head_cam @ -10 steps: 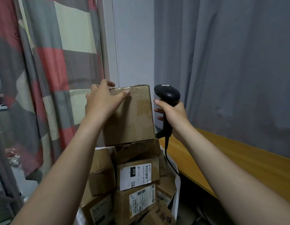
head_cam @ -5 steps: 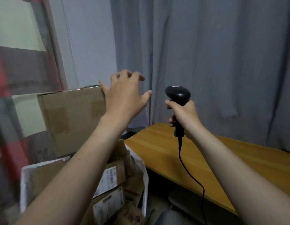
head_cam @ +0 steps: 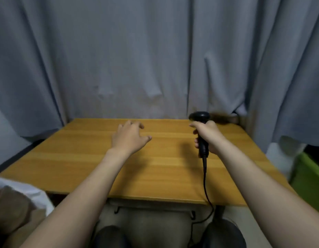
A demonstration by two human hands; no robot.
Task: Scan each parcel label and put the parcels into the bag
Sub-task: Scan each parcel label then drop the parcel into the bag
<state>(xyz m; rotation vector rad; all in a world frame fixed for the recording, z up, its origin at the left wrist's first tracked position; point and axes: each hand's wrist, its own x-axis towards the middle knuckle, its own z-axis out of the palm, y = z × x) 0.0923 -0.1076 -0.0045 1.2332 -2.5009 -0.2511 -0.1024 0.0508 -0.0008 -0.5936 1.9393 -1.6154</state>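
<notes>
Head view looks down on a wooden table (head_cam: 74, 158) whose far edge, at 12 o'clock, meets a grey curtain (head_cam: 137, 59) that hangs down to it. The near edge runs across at 6 o'clock, above the person's knees (head_cam: 108, 235). The left hand (head_cam: 129, 138) is over the middle of the table with its fingers spread and relaxed, holding nothing; whether it touches the wood cannot be told. The right hand (head_cam: 211, 138), at 3 o'clock of the left and well apart from it, is wrapped round the handle of a black scanner (head_cam: 199, 116) held upright, head on top. The scanner's cable (head_cam: 205, 179) trails toward 6 o'clock and drops over the near edge. Both hands sit well in from the table's side edges, with a broad strip of wood between them. At 8 o'clock, beyond the table's left corner, the white rim of the bag (head_cam: 30, 192) shows with a brown parcel (head_cam: 14, 212) inside. A green bin (head_cam: 309, 181) stands at 4 o'clock, just beside the right edge.
</notes>
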